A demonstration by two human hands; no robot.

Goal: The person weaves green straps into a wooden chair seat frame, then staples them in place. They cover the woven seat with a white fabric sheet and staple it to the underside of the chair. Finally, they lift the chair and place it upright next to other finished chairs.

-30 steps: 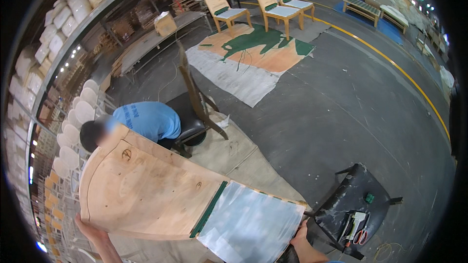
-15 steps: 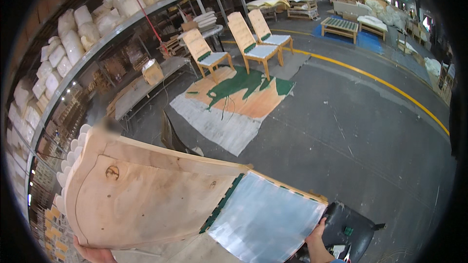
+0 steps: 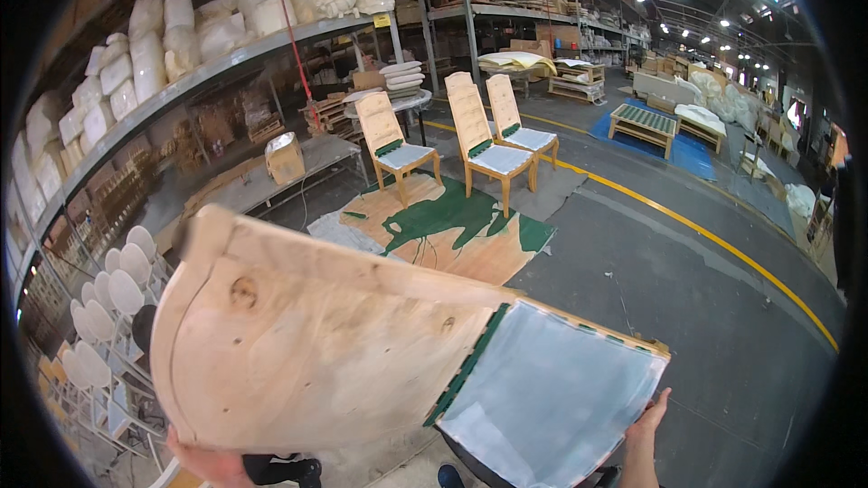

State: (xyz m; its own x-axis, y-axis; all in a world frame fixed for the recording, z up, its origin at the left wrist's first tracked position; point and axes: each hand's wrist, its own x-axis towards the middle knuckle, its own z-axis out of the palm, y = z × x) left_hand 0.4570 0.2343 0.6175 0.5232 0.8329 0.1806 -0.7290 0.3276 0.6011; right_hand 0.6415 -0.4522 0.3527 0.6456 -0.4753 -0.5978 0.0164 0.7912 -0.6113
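A wooden chair [image 3: 316, 334] lies tilted across the front of the head view, held up off the floor between both hands. Its broad bare-wood back has knots, and a white sheet covers the seat [image 3: 551, 389]. Along the joint between back and seat runs a green webbing strip [image 3: 468, 364]. My left hand [image 3: 212, 463] grips the lower edge of the chair back at its top end. At the seat's front right corner, my right hand [image 3: 647, 417] is closed round the edge, its fingers partly hidden behind the seat. The chair legs are out of sight.
Three similar chairs [image 3: 488, 149] stand ahead on a green-stained sheet [image 3: 443, 217]. To the left are a low metal bench [image 3: 316, 158], racks of wrapped white bundles [image 3: 145, 54] and several oval-backed chairs [image 3: 113, 298]. A yellow line [image 3: 687, 212] crosses the floor at right.
The held chair has shifted right, both hands still on it. The head view has tipped up, showing more ceiling lights. The black padded piece at lower right has mostly left sight; shoes now show below.
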